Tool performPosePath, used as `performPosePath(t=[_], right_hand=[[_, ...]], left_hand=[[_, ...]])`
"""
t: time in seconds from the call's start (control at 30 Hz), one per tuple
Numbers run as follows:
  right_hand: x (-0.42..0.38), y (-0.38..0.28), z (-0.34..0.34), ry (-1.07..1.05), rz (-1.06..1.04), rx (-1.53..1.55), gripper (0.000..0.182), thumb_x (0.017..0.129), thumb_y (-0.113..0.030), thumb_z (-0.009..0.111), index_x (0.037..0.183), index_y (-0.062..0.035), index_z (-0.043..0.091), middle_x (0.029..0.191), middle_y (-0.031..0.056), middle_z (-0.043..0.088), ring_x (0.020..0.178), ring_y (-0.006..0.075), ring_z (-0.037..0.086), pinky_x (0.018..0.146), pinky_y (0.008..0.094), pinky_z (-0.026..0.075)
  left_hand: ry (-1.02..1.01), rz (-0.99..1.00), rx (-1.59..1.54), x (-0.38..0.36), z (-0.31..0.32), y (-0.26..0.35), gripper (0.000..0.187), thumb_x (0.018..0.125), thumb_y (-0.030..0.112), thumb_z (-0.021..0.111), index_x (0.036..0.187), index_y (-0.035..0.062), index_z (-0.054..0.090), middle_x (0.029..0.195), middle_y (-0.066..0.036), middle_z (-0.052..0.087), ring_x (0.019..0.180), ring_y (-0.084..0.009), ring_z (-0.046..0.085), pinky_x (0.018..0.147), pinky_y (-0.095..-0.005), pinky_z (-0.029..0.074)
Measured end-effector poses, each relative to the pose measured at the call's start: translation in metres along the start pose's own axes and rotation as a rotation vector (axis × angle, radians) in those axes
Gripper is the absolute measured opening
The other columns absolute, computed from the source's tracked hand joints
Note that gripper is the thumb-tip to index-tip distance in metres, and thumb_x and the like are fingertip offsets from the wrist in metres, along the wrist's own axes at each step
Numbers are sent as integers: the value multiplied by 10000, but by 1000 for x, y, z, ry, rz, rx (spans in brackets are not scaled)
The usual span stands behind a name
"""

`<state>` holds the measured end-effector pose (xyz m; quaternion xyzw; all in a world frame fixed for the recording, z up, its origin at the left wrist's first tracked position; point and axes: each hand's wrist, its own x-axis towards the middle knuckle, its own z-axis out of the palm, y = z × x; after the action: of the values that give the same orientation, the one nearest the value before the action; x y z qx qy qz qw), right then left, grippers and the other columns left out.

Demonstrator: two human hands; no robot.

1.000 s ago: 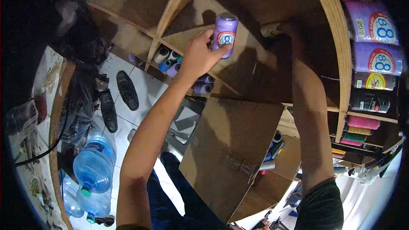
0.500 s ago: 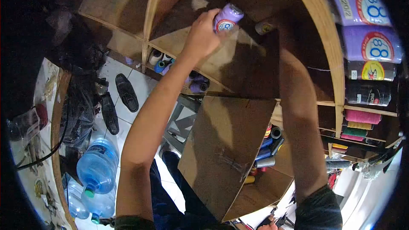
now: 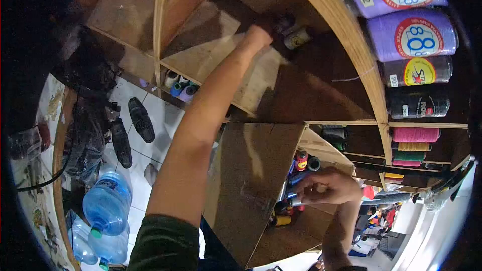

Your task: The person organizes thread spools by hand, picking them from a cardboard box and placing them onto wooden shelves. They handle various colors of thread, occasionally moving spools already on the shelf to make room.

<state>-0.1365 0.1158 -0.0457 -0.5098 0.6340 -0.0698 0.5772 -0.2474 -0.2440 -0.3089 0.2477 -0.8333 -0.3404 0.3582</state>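
Note:
My left hand reaches deep into a wooden shelf compartment, its fingers in shadow around a dim purple thread spool. Right beside that spool lies another thread spool with a pale yellowish label. Over an open cardboard box, my right hand hovers with bent fingers apart and nothing visible between them. Below its fingertips are several thread spools, among them a red one, a black one and a yellow one.
Large purple spools and black spools line the shelf at right, with pink spools lower down. Small spools sit in a lower compartment. Blue water jugs and black shoes are on the tiled floor at left.
My left hand has carried the purple spool deeper into the compartment. My right hand has come out of the shelf and down over the box. The view has shifted slightly.

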Motion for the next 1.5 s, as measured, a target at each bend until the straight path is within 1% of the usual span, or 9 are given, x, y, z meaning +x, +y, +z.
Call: performPosePath(t=[0.3, 0.4, 0.77, 0.83, 1.0, 1.03, 1.13, 1.33, 1.5], right_hand=[[43, 127, 105, 446, 622, 29, 355, 848, -245, 644, 1122, -30, 580, 1031, 177, 651, 960, 265, 640, 810, 366, 500], [51, 157, 136, 547, 313, -210, 433, 829, -262, 638, 1171, -12, 546, 1034, 222, 624, 998, 305, 617, 834, 393, 493], [90, 151, 180, 484, 393, -356, 463, 810, -214, 598, 1200, -2, 469, 1177, 266, 502, 1087, 362, 535, 863, 428, 492], [96, 151, 189, 486, 439, -386, 469, 806, -205, 591, 1205, 0, 455, 1202, 274, 480, 1103, 372, 520, 868, 434, 492], [99, 175, 210, 662, 434, -545, 552, 766, -230, 628, 1229, -13, 420, 1208, 259, 468, 1126, 382, 499, 868, 445, 495], [90, 138, 183, 430, 655, -113, 644, 710, -268, 691, 1228, -3, 415, 1175, 234, 486, 1118, 378, 506, 874, 448, 492], [73, 163, 183, 639, 585, -135, 613, 604, -334, 780, 1069, 9, 574, 1004, 192, 619, 960, 369, 606, 832, 417, 501], [11, 131, 162, 623, 282, 877, 576, 721, -217, 726, 1168, 71, 503, 1052, 140, 619, 977, 221, 607, 831, 309, 491], [-29, 66, 161, 676, -31, 1272, 541, 777, -139, 707, 1241, 4, 467, 1138, 90, 586, 1016, 187, 583, 906, 316, 459]], left_hand=[[112, 38, -438, -6, -16, 52, 433, 881, 257, 486, 1238, 12, 493, 1271, -229, 498, 1189, -361, 477, 991, -414, 381], [122, -41, -564, 11, 10, 38, 427, 910, 290, 501, 1251, 35, 488, 1278, -188, 511, 1184, -324, 476, 1002, -397, 361], [205, 89, -159, -29, -21, 27, 500, 789, 279, 672, 1190, 12, 539, 1170, -262, 546, 1125, -360, 514, 928, -413, 415], [-236, -345, 47, -52, -76, 62, 430, 771, 182, 666, 1147, -1, 565, 1097, -260, 582, 1054, -383, 549, 867, -407, 454], [108, -122, -538, -164, -137, 107, 307, 836, 26, 589, 1135, -29, 548, 1031, -125, 643, 946, -201, 631, 818, -293, 494], [79, -168, -593, -191, -155, 125, 292, 853, 0, 572, 1140, -34, 539, 1029, -107, 640, 945, -178, 625, 820, -280, 496], [8, -391, -918, -247, -188, 167, 277, 887, -12, 536, 1161, -45, 511, 1054, -120, 617, 975, -201, 614, 848, -288, 499], [-18, -422, -973, -300, -212, 239, 285, 898, 49, 567, 1157, -49, 502, 1033, -137, 597, 958, -253, 621, 851, -343, 527], [-405, -424, -863, -325, -227, 303, 416, 840, 80, 655, 1206, -16, 480, 1145, -107, 564, 1075, -183, 561, 894, -311, 471]])
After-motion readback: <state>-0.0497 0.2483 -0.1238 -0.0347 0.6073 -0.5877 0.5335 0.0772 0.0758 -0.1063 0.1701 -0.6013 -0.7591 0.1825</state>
